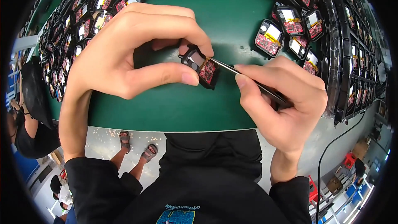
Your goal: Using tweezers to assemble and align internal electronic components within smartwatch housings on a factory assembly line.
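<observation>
My left hand (124,49) pinches a small black watch case (201,66) between thumb and fingers, just above the green mat (174,108). The case lies open side up, showing a red circuit board and a pale square part. My right hand (282,99) grips dark tweezers (232,69) like a pen. Their thin tip reaches left into the case, touching the board near its upper edge.
Several more open watch cases with red boards lie at the right (269,37) and in rows at the upper left (87,20). Black trays (356,66) stand stacked along the right edge. A seated person's sandalled feet (137,147) show below the table edge.
</observation>
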Demonstrator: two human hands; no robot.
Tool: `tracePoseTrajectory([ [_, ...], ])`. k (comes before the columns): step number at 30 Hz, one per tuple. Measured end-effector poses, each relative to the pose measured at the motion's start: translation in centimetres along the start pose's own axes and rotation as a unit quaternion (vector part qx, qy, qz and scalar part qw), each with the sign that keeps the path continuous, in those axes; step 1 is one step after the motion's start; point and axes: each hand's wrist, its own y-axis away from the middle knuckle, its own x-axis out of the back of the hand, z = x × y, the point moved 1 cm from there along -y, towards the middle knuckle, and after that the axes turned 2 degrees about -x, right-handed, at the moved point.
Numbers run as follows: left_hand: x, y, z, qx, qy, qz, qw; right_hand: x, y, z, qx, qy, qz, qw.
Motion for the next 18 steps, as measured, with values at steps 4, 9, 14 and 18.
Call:
tracePoseTrajectory([
  [4,-0.1,-0.1,0.1,-0.005,0.008,0.011,1.0,-0.1,0.1,-0.1,0.009,0.003,0.002,1.0],
  [9,0.1,-0.1,0.2,-0.004,0.012,0.012,1.0,-0.1,0.0,-0.4,0.009,0.012,0.017,1.0],
  [14,0.0,-0.7,1.2,-0.013,-0.023,0.023,0.999,0.7,0.1,-0.2,0.0,-0.022,0.06,0.998],
  [18,-0.5,-0.8,1.5,-0.015,-0.082,0.017,0.996,0.8,0.4,-0.1,0.005,-0.071,0.068,0.995],
])
